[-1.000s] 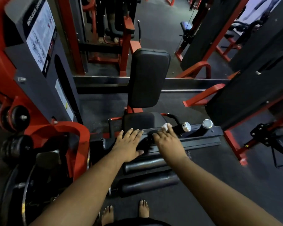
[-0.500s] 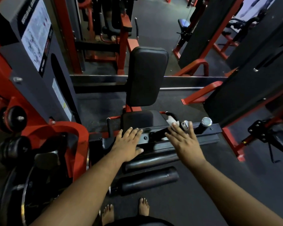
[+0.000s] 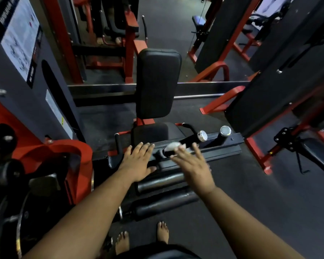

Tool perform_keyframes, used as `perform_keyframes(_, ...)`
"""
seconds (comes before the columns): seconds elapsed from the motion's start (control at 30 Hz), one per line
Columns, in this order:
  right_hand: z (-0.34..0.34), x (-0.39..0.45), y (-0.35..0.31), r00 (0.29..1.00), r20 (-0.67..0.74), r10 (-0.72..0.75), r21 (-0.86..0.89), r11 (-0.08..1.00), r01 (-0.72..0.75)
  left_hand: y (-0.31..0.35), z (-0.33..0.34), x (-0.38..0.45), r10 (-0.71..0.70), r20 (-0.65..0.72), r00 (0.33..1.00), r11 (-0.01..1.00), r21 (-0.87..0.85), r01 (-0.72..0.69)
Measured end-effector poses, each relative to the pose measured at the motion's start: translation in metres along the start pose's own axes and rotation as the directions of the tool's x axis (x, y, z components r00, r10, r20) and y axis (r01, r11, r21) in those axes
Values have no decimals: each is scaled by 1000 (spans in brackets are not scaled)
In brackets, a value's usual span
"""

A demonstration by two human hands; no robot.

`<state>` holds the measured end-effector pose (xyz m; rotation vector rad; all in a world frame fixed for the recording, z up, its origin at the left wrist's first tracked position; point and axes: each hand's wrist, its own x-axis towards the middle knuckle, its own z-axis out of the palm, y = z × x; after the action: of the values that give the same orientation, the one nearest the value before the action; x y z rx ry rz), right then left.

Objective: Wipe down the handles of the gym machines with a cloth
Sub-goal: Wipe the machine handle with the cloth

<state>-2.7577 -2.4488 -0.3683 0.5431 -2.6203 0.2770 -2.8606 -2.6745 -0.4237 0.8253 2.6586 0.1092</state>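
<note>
The right hand (image 3: pixel 193 165) has slid back, fingers spread, off the white cloth (image 3: pixel 173 146) on the handle (image 3: pixel 190 140); left hand (image 3: pixel 138 161) flat; second handle (image 3: pixel 222 136) unwiped.

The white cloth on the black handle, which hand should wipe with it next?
Probably the right hand. Its fingers already reach the white cloth on the black handle. The left hand lies flat on the machine's bar, away from the cloth.

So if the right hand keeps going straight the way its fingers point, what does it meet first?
Most likely the white cloth, lying on the black handle just past the right hand and its blurred fingertips. Beyond that comes the handle's silver end cap. Depth is unclear.
</note>
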Motion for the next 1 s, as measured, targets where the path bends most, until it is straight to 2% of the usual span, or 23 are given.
perform_keyframes(0.07,-25,3,3,959,-209,193,100,979,-175,-1,0,1,10,1,1000,1000,6,-10)
perform_keyframes(0.1,-34,3,4,890,-292,351,209,931,-299,-1,1,1,12,0,1000,1000,7,-12)
perform_keyframes(0.13,-40,3,2,776,-340,531,360,836,-414,-1,1,1,16,-1,1000,1000,10,-16)
perform_keyframes(0.2,-40,4,-9,539,-286,792,631,579,-516,-2,1,1,16,0,1000,1000,20,-16)
perform_keyframes(0.23,-37,5,-17,456,-233,859,707,471,-527,-1,1,2,17,2,1000,1000,25,-17)
perform_keyframes(0.37,-2,15,-36,268,-32,963,833,174,-526,-2,1,2,12,6,1000,999,45,-13)
perform_keyframes(0.57,33,39,-57,175,194,965,887,-97,-451,-2,3,4,9,-14,1000,999,39,-8)
perform_keyframes(0.7,52,30,-64,191,460,867,812,-324,-484,0,1,2,5,-6,1000,999,36,-5)
perform_keyframes(0.77,44,23,-62,177,446,877,837,-339,-429,0,-1,2,4,12,1000,999,33,-4)
perform_keyframes(0.87,22,31,-37,24,299,954,931,-286,-228,-1,-4,0,16,30,999,1000,1,-16)
perform_keyframes(0.93,10,45,-21,1,256,967,961,-255,-109,-1,-4,-1,20,35,999,1000,-6,-20)
perform_keyframes(1.0,12,56,-19,-8,235,972,964,-234,-124,-1,-4,-1,22,29,999,1000,3,-22)
